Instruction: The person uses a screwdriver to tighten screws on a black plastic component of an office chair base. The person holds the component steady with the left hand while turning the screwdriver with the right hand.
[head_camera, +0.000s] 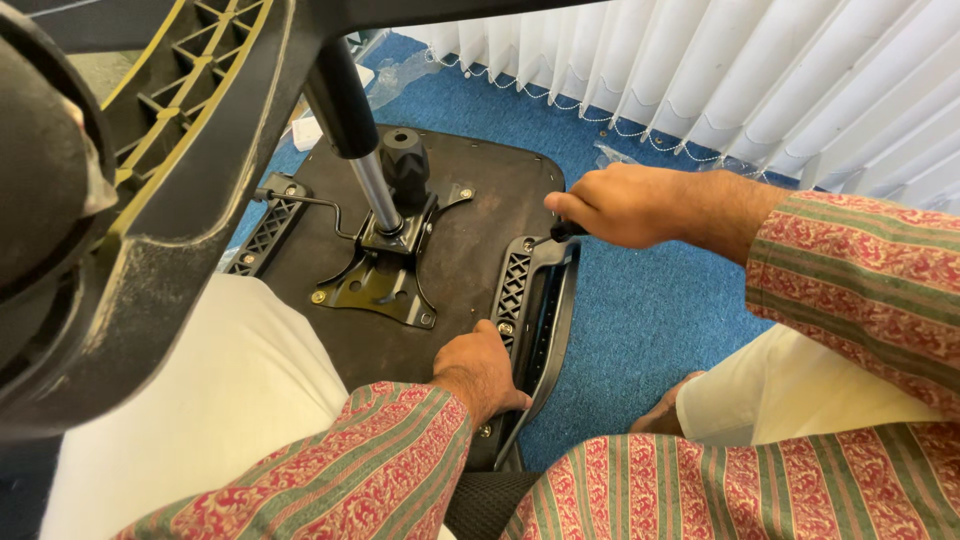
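Left hand (482, 370) pressed flat on seat (480, 230) at 6 o'clock; right hand (625, 205) fisted around tool (562, 232), seemingly a hex key, at armrest bracket (535, 300).

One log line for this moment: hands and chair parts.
right hand: grips small black tool at black plastic armrest bracket | left hand: presses bracket | dark upturned seat base: on floor

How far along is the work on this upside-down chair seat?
Done: the metal mechanism plate sits screwed to the seat underside, and the far armrest bracket is in place. In hand: the right hand turns a small black tool at the near armrest bracket, steadied by the left hand. Left: its remaining screws, as far as visible.
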